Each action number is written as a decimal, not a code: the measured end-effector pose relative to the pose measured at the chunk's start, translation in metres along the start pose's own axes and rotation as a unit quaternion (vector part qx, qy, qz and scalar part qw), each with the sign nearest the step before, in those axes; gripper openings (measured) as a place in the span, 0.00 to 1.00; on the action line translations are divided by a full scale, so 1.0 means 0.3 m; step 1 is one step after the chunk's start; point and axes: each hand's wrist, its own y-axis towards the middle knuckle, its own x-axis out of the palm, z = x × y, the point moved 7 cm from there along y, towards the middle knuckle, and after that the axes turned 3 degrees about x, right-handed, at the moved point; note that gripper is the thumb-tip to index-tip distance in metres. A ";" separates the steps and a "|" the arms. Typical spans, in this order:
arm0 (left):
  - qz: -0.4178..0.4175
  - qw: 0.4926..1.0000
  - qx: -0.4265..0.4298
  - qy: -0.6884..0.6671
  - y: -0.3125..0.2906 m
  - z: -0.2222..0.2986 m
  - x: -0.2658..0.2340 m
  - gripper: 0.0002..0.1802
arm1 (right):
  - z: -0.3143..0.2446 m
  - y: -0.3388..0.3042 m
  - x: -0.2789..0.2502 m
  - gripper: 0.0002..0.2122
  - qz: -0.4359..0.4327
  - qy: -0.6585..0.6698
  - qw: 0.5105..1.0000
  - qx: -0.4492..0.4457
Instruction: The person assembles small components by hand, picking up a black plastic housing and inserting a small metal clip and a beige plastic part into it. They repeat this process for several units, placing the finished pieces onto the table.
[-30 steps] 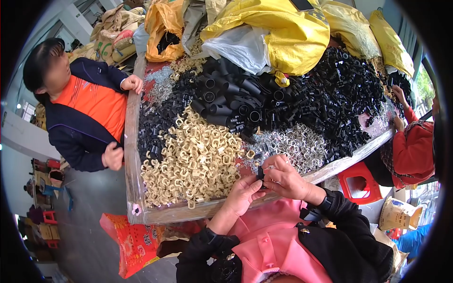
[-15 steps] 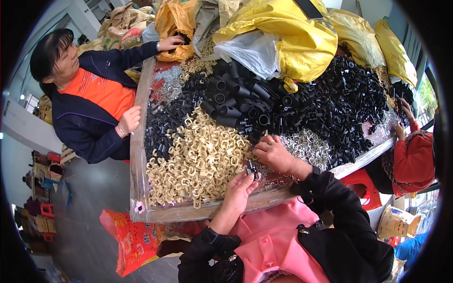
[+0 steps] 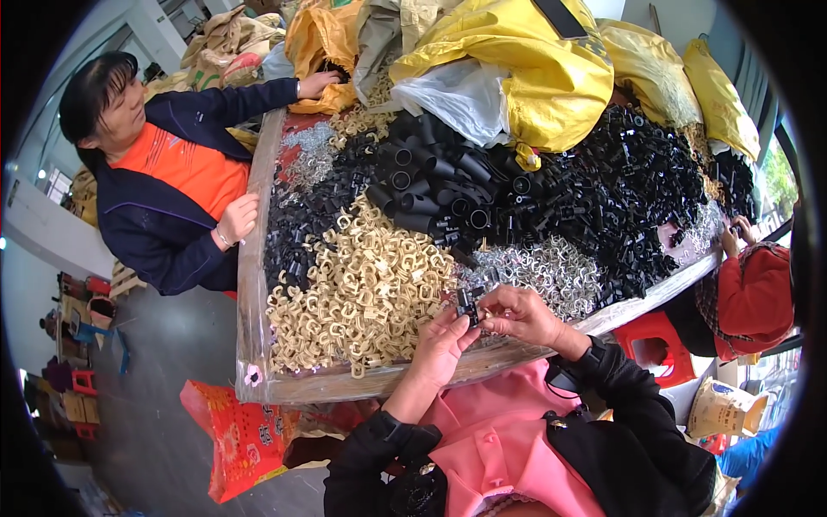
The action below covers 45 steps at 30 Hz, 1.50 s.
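Observation:
Between thumb and fingers, my left hand (image 3: 439,351) grips a small black plastic part (image 3: 469,301) over the table's near edge. My right hand (image 3: 524,320) is closed in a pinch right beside that part. A tiny pale piece shows at its fingertips, too small to name. Left of my hands spreads a heap of cream U-shaped pieces (image 3: 366,289). A pile of shiny metal clips (image 3: 556,271) lies just beyond my right hand. Black tubes (image 3: 418,185) are heaped farther back.
A wooden rim (image 3: 314,389) borders the table. Small black parts (image 3: 642,181) cover the right side; a yellow sack (image 3: 551,82) sits at the back. One co-worker (image 3: 177,185) stands at the left, another (image 3: 754,289) at the right. A red stool (image 3: 650,345) stands nearby.
My right hand has come back from the parts near the metal clips to the black part in my left hand. The right co-worker's hands have come together.

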 end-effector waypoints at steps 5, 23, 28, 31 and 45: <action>-0.018 0.998 -0.043 0.035 -0.020 0.010 0.017 0.12 | -0.016 -0.014 -0.021 0.13 -0.004 -0.005 1.000 -0.003; -0.066 0.971 -0.192 0.129 -0.059 0.014 0.028 0.16 | -0.260 0.011 0.022 0.20 -0.109 -0.216 0.939 -0.243; -0.099 0.961 -0.214 0.144 -0.078 0.000 0.042 0.15 | -0.274 -0.002 0.049 0.20 -0.113 -0.225 0.921 -0.297; -0.112 0.958 -0.211 0.160 -0.088 -0.007 0.038 0.14 | -0.260 -0.014 0.053 0.21 -0.105 -0.210 0.926 -0.295; 0.082 0.991 -0.016 0.108 -0.029 0.048 -0.073 0.11 | 0.126 0.095 0.053 0.08 -0.026 -0.450 0.892 -0.041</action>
